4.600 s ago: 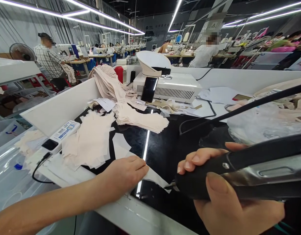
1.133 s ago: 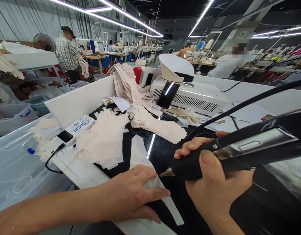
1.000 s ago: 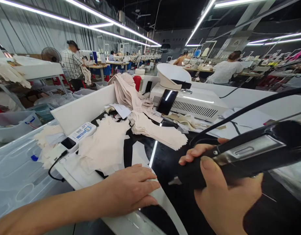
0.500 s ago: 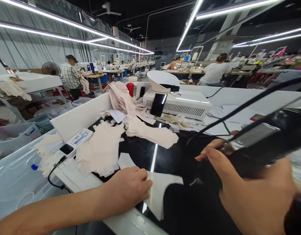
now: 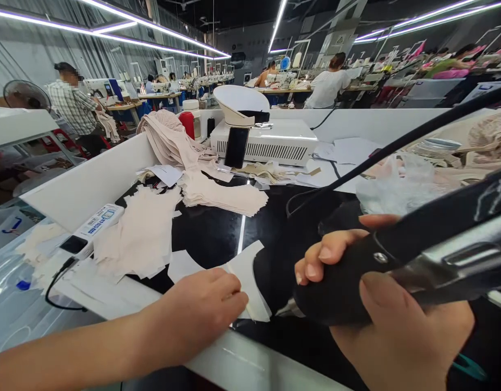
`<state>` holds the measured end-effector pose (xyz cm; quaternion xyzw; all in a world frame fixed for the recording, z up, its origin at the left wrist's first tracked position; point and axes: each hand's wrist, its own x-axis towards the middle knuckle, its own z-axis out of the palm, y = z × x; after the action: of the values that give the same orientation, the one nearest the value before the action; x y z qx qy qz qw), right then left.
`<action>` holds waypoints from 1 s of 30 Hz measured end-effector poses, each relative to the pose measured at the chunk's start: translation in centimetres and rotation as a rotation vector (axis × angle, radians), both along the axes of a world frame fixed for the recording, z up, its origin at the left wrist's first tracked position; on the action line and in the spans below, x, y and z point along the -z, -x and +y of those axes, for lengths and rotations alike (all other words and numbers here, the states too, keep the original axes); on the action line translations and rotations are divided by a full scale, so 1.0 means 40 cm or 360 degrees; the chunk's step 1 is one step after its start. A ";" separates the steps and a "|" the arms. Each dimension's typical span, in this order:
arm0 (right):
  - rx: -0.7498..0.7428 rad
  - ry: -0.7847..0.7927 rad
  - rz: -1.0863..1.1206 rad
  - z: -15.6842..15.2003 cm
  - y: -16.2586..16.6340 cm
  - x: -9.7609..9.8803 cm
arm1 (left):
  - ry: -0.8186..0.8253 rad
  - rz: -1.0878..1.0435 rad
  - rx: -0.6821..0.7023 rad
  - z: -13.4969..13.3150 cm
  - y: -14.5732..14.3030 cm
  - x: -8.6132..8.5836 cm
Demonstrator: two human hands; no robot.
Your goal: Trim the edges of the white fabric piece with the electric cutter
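Observation:
My left hand (image 5: 210,309) has its fingers closed on a cream cut piece of fabric (image 5: 250,274) lying on the glossy black table top (image 5: 210,233). A paler piece (image 5: 185,266) lies partly behind the hand. My right hand (image 5: 393,304) is wrapped round a thick black corded handheld tool (image 5: 336,293) with a metal lever along its side. The tool's narrow metal tip points left, close to the cream piece's right lower edge; I cannot tell if they touch. Left of the hands lies a stack of cream fabric pieces (image 5: 132,233).
A second cream stack (image 5: 226,193) lies farther back. Behind it, a phone (image 5: 237,146) leans on a white vented machine (image 5: 267,138). A white power strip-like device (image 5: 91,231) sits left. The tool's black cable (image 5: 381,157) crosses the right side above a clear plastic bag (image 5: 391,184).
The view has turned to the right. The cream piece has swung round under my left hand, and the tool has come lower and left, its tip now beside the piece's edge.

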<state>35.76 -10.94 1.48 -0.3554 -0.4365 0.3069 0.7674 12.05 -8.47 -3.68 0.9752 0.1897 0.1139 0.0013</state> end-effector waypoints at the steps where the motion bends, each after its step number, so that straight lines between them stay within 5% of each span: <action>1: 0.0004 0.0006 0.0003 -0.006 0.002 0.001 | -0.0014 -0.0020 0.0118 -0.002 -0.005 0.000; 8: 0.0094 -0.0023 -0.0046 -0.026 0.019 0.036 | -0.0249 -0.0275 0.0502 0.012 -0.063 0.039; 17: 0.0055 0.0014 0.0029 -0.031 0.027 0.047 | -0.0182 -0.0174 0.0470 0.047 -0.066 0.053; 30: 0.0028 0.0077 -0.0020 -0.047 0.016 0.058 | -0.0108 -0.0499 0.0442 0.061 -0.053 0.072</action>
<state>35.12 -12.81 -0.84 -0.3797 -0.4306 0.3084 0.7585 14.18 -6.04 -6.57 0.9618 0.0471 0.2694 0.0136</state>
